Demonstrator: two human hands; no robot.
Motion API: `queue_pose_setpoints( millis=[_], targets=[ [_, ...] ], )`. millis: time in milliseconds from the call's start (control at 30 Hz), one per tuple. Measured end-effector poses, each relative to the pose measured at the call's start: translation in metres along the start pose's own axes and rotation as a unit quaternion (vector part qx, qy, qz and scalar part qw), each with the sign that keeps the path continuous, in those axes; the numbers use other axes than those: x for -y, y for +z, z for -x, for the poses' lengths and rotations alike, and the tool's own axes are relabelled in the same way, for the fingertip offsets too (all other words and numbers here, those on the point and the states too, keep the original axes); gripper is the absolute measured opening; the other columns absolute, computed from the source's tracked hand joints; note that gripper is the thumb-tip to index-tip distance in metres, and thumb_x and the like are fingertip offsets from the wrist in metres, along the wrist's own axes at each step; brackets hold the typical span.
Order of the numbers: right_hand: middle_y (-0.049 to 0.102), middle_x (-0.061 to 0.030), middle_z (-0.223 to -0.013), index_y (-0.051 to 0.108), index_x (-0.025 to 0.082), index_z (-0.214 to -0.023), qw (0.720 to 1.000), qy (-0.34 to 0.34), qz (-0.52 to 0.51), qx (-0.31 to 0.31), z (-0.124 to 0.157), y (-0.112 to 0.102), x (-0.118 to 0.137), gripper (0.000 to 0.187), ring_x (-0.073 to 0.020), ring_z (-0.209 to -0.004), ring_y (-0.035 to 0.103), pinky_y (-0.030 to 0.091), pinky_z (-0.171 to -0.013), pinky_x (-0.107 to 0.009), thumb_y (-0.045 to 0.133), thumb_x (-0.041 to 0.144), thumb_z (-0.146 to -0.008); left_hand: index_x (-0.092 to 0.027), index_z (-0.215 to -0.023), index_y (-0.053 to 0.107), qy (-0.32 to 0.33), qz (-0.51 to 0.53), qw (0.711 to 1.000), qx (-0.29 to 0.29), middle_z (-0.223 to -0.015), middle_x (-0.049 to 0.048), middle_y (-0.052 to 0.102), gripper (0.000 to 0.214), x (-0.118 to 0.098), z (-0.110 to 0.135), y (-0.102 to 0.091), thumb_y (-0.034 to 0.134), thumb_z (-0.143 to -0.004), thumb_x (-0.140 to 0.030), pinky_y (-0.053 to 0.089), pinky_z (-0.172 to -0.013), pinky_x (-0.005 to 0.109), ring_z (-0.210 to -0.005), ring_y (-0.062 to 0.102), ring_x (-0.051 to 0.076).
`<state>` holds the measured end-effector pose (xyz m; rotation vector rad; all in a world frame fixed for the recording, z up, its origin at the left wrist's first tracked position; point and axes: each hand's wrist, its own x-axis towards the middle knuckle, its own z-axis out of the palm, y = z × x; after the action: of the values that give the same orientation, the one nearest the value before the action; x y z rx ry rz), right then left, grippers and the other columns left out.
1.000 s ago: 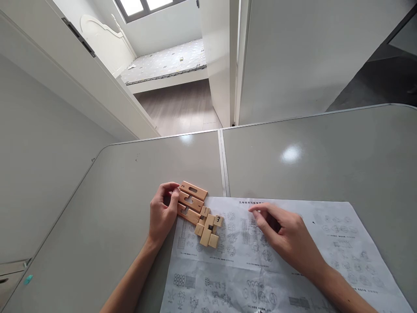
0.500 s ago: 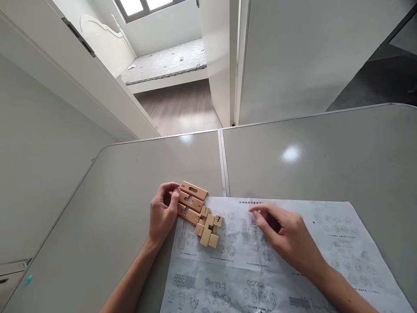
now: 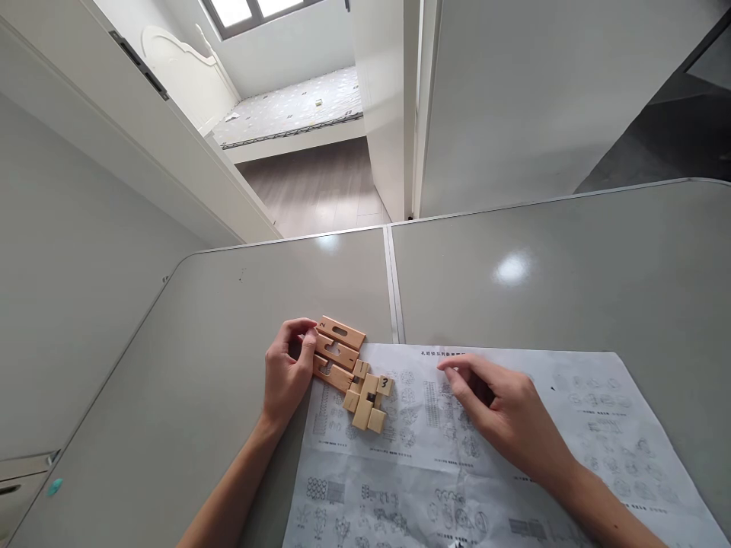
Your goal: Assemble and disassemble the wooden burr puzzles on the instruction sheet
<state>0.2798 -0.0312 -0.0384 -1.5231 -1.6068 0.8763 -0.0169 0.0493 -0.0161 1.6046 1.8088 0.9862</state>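
Note:
Several notched wooden puzzle bars [image 3: 338,352] with handwritten numbers lie side by side on the grey table [image 3: 228,320]. More wooden pieces [image 3: 365,399], one marked 3, rest on a printed instruction sheet [image 3: 445,457]. My left hand [image 3: 287,373] has its fingers curled against the left ends of the bars, thumb touching them. To the right, my right hand [image 3: 502,415] lies on the sheet with its fingers bent under and an index finger pointing left; nothing shows in it.
The table is made of two grey tops joined by a seam [image 3: 394,297], with a rounded left corner. Beyond the far edge are white partitions, a doorway and a bed [image 3: 291,106] in another room.

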Motion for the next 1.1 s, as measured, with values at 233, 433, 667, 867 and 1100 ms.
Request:
queue_pose_setpoints(
  millis=[233,433,667,867,1100],
  targets=[
    [0.058,0.0023,-0.064,0.076,0.024,-0.099,1.0,0.009,-0.005,0.0,0.0004,-0.0001,0.0029,0.03,-0.0138,-0.05,0.048,0.04,-0.048,-0.027,0.054,0.042,-0.108,-0.022,-0.101,0.07,-0.002,0.003,1.0,0.0,-0.092,0.003,0.071,0.023,0.0006,0.0004,0.0,0.062,-0.096,-0.043,0.052,-0.075,0.029,-0.082,0.064,0.02],
    [0.058,0.0018,-0.062,0.077,0.023,-0.1,1.0,0.008,-0.001,-0.006,0.0006,0.0007,0.002,0.033,-0.014,-0.049,0.047,0.041,-0.047,-0.027,0.053,0.044,-0.108,-0.022,-0.102,0.07,0.0,0.007,1.0,-0.001,-0.092,0.0028,0.07,0.024,0.0027,-0.0002,0.0,0.062,-0.096,-0.044,0.052,-0.074,0.029,-0.082,0.065,0.02],
    [0.056,0.0028,-0.062,0.076,0.024,-0.098,1.0,0.014,-0.011,-0.002,0.0004,-0.0003,0.0034,0.032,-0.0139,-0.049,0.047,0.04,-0.047,-0.027,0.054,0.044,-0.108,-0.022,-0.101,0.07,0.002,0.001,1.0,-0.001,-0.09,0.0021,0.07,0.023,0.004,-0.0004,0.0002,0.062,-0.096,-0.043,0.052,-0.072,0.029,-0.079,0.064,0.019],
    [0.056,0.0029,-0.063,0.075,0.023,-0.098,1.0,0.011,-0.005,-0.004,0.0007,0.0006,0.0034,0.031,-0.0145,-0.049,0.046,0.038,-0.048,-0.027,0.053,0.043,-0.108,-0.024,-0.1,0.068,0.081,-0.071,0.994,-0.026,-0.1,0.0049,0.071,0.017,0.0008,0.002,0.0019,0.059,-0.098,-0.038,0.054,-0.086,0.036,-0.093,0.066,0.024],
    [0.054,0.0033,-0.061,0.075,0.023,-0.096,1.0,0.009,-0.006,-0.005,0.0002,-0.0004,0.0046,0.03,-0.014,-0.049,0.045,0.038,-0.047,-0.027,0.054,0.041,-0.107,-0.025,-0.105,0.067,0.246,-0.114,0.963,0.006,-0.119,0.0075,0.076,0.009,-0.0021,0.0053,0.0072,0.06,-0.099,-0.024,0.051,-0.109,0.045,-0.123,0.063,0.028]
  ],
)
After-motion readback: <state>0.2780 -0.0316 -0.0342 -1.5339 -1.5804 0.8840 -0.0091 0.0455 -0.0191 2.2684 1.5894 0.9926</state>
